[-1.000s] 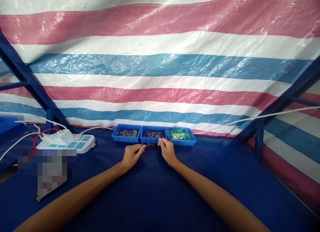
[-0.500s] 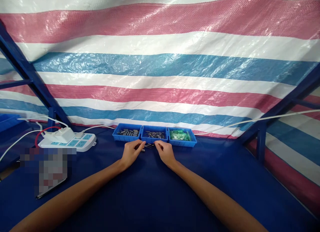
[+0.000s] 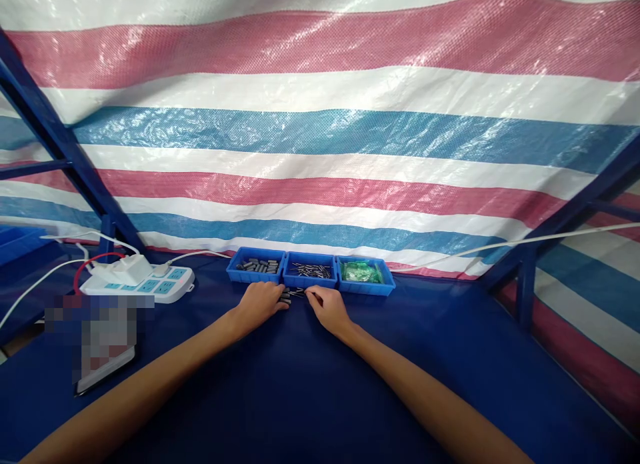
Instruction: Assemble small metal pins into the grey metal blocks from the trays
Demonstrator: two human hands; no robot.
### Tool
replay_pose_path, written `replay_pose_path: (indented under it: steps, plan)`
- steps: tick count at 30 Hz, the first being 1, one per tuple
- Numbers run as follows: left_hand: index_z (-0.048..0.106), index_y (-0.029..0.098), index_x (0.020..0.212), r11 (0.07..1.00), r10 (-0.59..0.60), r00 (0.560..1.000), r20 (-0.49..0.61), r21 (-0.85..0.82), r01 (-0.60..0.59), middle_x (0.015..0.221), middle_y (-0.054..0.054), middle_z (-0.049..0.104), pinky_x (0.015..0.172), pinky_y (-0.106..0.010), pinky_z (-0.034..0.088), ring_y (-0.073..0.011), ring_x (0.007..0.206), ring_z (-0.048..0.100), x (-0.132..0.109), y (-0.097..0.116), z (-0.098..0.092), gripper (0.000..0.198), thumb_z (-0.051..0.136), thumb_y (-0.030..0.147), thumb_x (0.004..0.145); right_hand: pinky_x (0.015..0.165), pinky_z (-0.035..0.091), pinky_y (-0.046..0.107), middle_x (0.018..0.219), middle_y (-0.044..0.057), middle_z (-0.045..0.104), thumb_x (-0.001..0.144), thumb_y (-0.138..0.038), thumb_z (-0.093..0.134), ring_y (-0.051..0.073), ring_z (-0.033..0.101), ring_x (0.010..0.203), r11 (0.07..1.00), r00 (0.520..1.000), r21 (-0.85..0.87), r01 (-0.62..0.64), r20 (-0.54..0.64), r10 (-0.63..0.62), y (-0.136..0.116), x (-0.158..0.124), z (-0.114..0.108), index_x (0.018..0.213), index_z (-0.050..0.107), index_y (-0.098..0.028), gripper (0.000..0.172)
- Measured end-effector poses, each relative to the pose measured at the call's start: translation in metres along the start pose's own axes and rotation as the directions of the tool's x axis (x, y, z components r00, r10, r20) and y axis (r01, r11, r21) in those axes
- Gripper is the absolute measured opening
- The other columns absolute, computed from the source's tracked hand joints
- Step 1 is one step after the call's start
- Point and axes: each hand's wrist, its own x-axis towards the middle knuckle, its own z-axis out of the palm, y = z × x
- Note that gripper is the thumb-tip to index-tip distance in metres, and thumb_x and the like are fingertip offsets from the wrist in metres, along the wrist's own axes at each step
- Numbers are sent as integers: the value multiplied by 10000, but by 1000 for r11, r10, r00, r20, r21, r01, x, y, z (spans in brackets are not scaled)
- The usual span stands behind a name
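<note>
My left hand [image 3: 259, 303] rests on the blue tabletop, fingers curled together, its fingertips against a few short grey cylinders [image 3: 285, 296]. Whether one of these is in its grip is hidden. To the right, my right hand [image 3: 326, 307] makes a pinch at the end of some thin metal pins [image 3: 297, 292] lying between the hands; what is in the pinch is too small to make out. Just behind stand three blue bins: the left bin [image 3: 243, 276] holds grey cylinders, the middle bin [image 3: 295, 280] thin metal pins, and the right bin [image 3: 367, 289] green-and-clear plastic packets.
On the left, a white power strip [image 3: 186, 284] carries plugs and cables. A flat device with a blurred screen [image 3: 107, 374] lies in front of it. Striped sheeting [image 3: 320, 131] hangs behind the table [image 3: 300, 397], between blue frame bars [image 3: 525, 284]. A white cable [image 3: 500, 243] runs right.
My left hand has shifted slightly left and lowered to the grey cylinders, uncovering more of them. My right hand has moved slightly left and down, still pinched.
</note>
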Motion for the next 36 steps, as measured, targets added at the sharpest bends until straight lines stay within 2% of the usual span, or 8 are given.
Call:
replay_pose_path:
  steps: [10, 14, 19, 29, 36]
  plan:
    - [636, 230, 1069, 1000, 17, 1000, 13, -12, -17, 968, -92, 654, 651, -297, 454, -269, 822, 655, 0, 1, -1, 286, 604, 366, 820, 720, 459, 251, 859, 40, 702, 913, -208, 461, 174, 646, 779, 999, 998, -38, 19, 59, -17, 1, 0, 2, 920, 670, -188, 211]
    - [628, 224, 1083, 999, 33, 999, 7, -37, -33, 975, -87, 655, 639, -287, 452, -266, 822, 656, -1, 5, 0, 290, 593, 362, 830, 791, 469, 267, 953, 50, 692, 902, -194, 480, 180, 643, 859, 992, 994, -115, 49, 102, -38, 0, -1, 3, 1005, 664, -193, 211]
    - [625, 224, 1081, 993, 52, 998, -26, -101, -54, 1001, -83, 644, 651, -262, 451, -226, 819, 650, 0, 10, 5, 279, 557, 372, 854, 773, 476, 266, 992, 65, 669, 899, -212, 492, 183, 635, 863, 971, 989, -226, 77, 140, -46, -1, -4, 4, 1109, 635, -200, 254]
    - [612, 209, 1111, 982, 115, 991, -74, -139, -124, 1067, -74, 630, 677, -266, 459, -222, 853, 643, 4, 5, 19, 305, 553, 372, 859, 667, 447, 252, 888, 50, 657, 905, -224, 505, 176, 622, 756, 948, 988, -311, 60, 153, -12, -4, -3, 4, 940, 672, -210, 171]
    - [614, 208, 1092, 981, 116, 990, -77, -150, -127, 1051, -70, 637, 681, -256, 458, -219, 872, 642, 4, 6, 18, 280, 551, 357, 864, 659, 436, 250, 864, 55, 658, 906, -199, 487, 179, 622, 762, 940, 989, -336, 53, 146, -4, -4, -2, 2, 892, 670, -197, 183]
